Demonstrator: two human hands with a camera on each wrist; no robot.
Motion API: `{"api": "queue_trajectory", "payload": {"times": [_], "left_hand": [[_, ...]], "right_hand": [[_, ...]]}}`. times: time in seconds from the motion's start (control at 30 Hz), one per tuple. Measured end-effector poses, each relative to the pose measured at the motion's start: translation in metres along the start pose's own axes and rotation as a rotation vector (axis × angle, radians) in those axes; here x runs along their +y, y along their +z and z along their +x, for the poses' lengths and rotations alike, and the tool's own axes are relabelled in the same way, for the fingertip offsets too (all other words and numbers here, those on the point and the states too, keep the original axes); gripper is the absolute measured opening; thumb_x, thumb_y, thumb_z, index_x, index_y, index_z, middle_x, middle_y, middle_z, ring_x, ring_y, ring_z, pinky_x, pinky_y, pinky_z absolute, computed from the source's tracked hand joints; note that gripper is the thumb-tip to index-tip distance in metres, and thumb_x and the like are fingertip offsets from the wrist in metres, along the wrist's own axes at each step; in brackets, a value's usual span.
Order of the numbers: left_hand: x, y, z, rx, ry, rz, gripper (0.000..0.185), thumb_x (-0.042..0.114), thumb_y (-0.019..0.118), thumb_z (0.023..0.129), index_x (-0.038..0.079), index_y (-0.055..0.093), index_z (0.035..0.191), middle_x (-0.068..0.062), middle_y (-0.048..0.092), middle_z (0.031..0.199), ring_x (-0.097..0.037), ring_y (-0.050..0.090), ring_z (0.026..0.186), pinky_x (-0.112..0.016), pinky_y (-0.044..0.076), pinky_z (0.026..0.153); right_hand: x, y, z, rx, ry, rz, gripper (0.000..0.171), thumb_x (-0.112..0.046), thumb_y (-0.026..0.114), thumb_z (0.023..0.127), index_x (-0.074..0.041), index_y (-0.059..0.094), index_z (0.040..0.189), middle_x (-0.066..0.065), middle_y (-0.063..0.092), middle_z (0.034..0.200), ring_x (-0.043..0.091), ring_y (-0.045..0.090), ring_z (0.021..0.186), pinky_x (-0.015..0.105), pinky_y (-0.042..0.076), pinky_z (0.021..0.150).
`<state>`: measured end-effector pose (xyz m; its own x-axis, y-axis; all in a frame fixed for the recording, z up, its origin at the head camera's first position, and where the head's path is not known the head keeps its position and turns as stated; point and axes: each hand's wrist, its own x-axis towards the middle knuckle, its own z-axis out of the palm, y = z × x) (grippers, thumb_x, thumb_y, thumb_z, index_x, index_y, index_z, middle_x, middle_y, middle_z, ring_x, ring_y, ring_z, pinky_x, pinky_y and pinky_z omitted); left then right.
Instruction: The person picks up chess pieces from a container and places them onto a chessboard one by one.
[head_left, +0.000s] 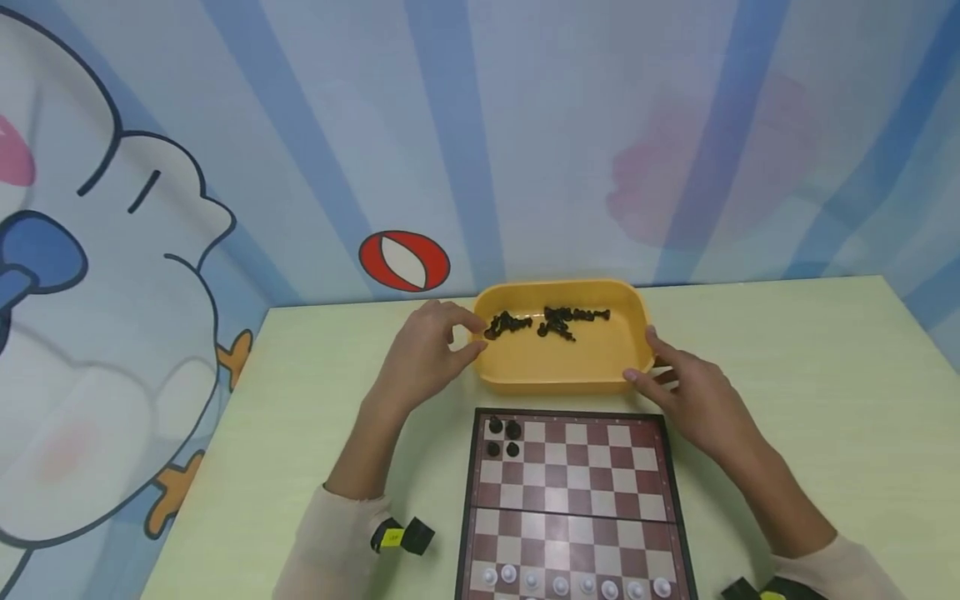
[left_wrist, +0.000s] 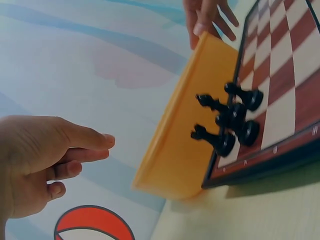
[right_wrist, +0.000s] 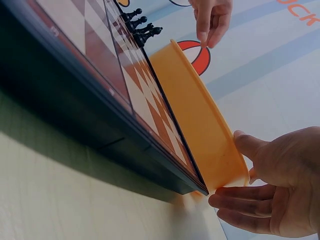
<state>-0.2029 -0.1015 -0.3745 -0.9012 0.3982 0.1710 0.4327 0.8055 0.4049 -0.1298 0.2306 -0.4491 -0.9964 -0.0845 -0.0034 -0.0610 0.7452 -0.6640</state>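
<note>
A yellow plastic tray [head_left: 562,367] stands against the wall with several black chess pieces [head_left: 557,321] lying in it. My right hand [head_left: 697,400] grips the tray's right end, the thumb at the rim and other fingers along the outside, as the right wrist view shows. Over the tray's left rim is my left hand [head_left: 423,354], thumb and index finger bent towards each other with a small gap and no piece visible between them. The chessboard [head_left: 566,479] lies in front of the tray. Several black pieces [left_wrist: 232,117] stand upright on its far left corner.
Several white chess pieces [head_left: 560,586] stand in a row on the board's near part. Behind the pale table [head_left: 810,375] rises a blue striped wall [head_left: 525,150] with cartoon figures. Each wrist carries a small black camera [head_left: 417,536].
</note>
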Motion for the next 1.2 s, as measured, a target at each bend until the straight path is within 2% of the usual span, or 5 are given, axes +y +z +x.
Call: {"api": "queue_trajectory", "payload": {"times": [0.3, 0.77, 0.87, 1.0, 1.2], "left_hand": [[-0.014, 0.012, 0.032, -0.100, -0.050, 0.046, 0.024, 0.015, 0.082, 0.093, 0.007, 0.080, 0.116, -0.006, 0.078, 0.117, -0.029, 0.068, 0.119, -0.043, 0.056, 0.102], [-0.019, 0.040, 0.065, -0.182, 0.004, 0.236, 0.022, 0.016, 0.082, 0.092, 0.008, 0.081, 0.113, -0.004, 0.079, 0.109, -0.026, 0.064, 0.105, -0.046, 0.047, 0.102], [-0.016, 0.044, 0.069, -0.197, 0.016, 0.282, 0.014, 0.014, 0.081, 0.092, 0.008, 0.082, 0.104, -0.004, 0.078, 0.100, -0.026, 0.062, 0.098, -0.043, 0.044, 0.094], [-0.011, 0.050, 0.073, -0.212, 0.002, 0.324, 0.006, 0.010, 0.080, 0.091, 0.010, 0.076, 0.087, 0.000, 0.067, 0.082, -0.023, 0.054, 0.088, -0.037, 0.034, 0.080], [-0.011, 0.058, 0.076, -0.181, 0.030, 0.388, 0.042, -0.006, 0.065, 0.088, 0.016, 0.041, 0.062, 0.001, 0.031, 0.067, -0.022, 0.038, 0.078, -0.036, 0.023, 0.076]], "right_hand": [[0.003, 0.000, 0.000, 0.001, -0.005, 0.003, 0.081, -0.046, 0.063, 0.106, -0.008, 0.027, 0.168, 0.032, 0.059, 0.145, 0.046, 0.071, 0.118, 0.057, 0.060, 0.088], [0.001, -0.001, 0.001, -0.005, -0.006, 0.009, 0.081, -0.044, 0.064, 0.106, -0.007, 0.027, 0.167, 0.028, 0.064, 0.143, 0.043, 0.071, 0.116, 0.055, 0.061, 0.086], [0.002, -0.001, 0.001, -0.005, 0.000, 0.009, 0.081, -0.044, 0.064, 0.106, -0.007, 0.027, 0.167, 0.028, 0.065, 0.142, 0.043, 0.071, 0.117, 0.055, 0.060, 0.086], [0.002, -0.001, 0.000, -0.003, 0.007, 0.004, 0.080, -0.044, 0.065, 0.106, -0.007, 0.028, 0.167, 0.028, 0.066, 0.139, 0.043, 0.071, 0.116, 0.055, 0.060, 0.086], [0.000, -0.001, 0.000, 0.001, 0.008, -0.001, 0.081, -0.044, 0.065, 0.106, -0.007, 0.027, 0.167, 0.028, 0.066, 0.139, 0.042, 0.071, 0.116, 0.055, 0.060, 0.087]]}}
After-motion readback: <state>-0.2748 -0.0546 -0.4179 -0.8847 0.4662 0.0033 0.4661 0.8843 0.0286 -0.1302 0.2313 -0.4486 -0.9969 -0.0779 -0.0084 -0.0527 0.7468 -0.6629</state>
